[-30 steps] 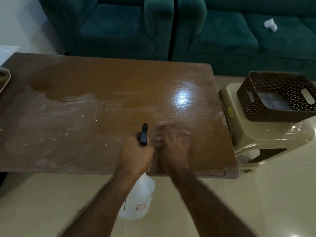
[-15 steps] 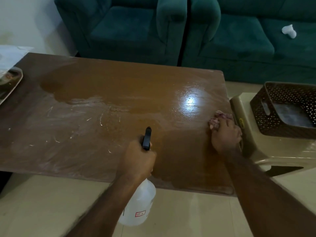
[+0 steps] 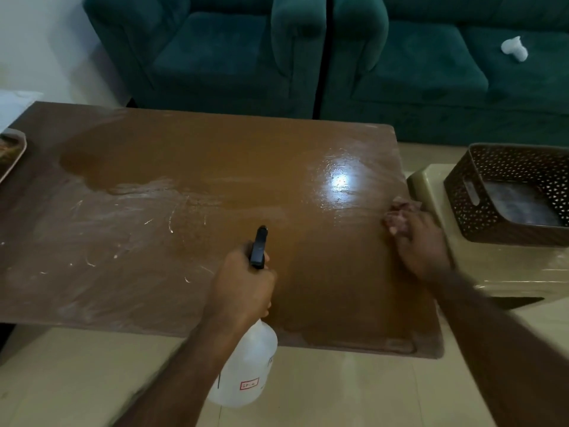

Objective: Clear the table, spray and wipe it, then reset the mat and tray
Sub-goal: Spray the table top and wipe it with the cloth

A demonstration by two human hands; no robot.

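The brown table (image 3: 191, 167) shows a wet, shiny patch on its right half and white streaks on its left half. My left hand (image 3: 243, 291) grips a white spray bottle (image 3: 249, 368) with a black nozzle, held at the table's near edge. My right hand (image 3: 420, 245) presses a pinkish cloth (image 3: 398, 212) onto the table's right edge. A tray (image 3: 14, 152) pokes in at the far left edge of the table. No mat is in view.
A beige plastic stool (image 3: 505, 266) stands right of the table with a brown perforated basket (image 3: 480, 217) on it. Green sofas (image 3: 400, 63) run behind the table; a white item (image 3: 514, 49) lies on the right seat. Pale tiled floor lies in front.
My right hand swept the cloth from the table's near middle to its right edge and stays there. The left hand kept the bottle in about the same place.
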